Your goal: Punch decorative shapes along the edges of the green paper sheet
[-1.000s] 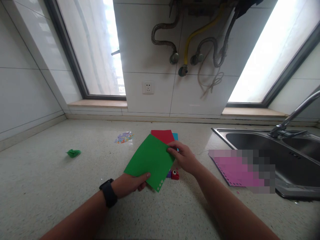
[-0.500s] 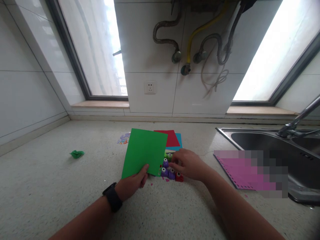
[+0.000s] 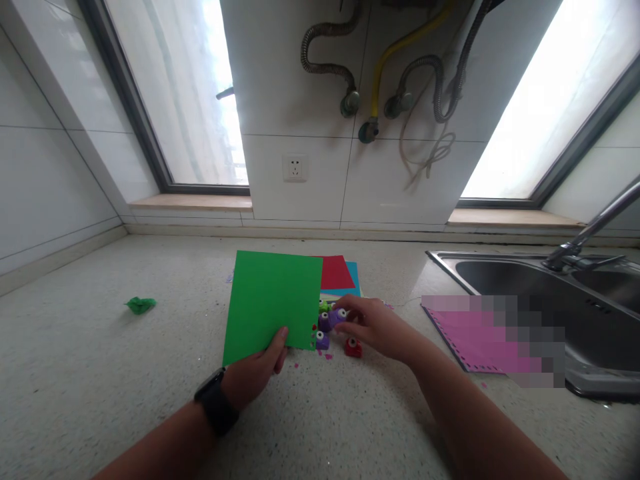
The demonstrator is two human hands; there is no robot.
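Speckled counter (image 3: 100, 373) under tiled wall and two windows, steel sink (image 3: 525, 280) at right of frame. Left hand (image 3: 253, 373), wrist bent up from lower left, pinching green paper sheet (image 3: 273, 300) by its bottom edge, sheet raised at centre frame. Right hand (image 3: 377, 327), forearm slanting in from lower right, fingers curled around purple punch (image 3: 337, 316) just beside sheet's right edge. Red punch (image 3: 353, 347) resting below on counter.

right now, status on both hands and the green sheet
Left hand holds green sheet by its lower edge. Right hand pinches a purple punch. Other punches beside it on the counter; nothing in the way.
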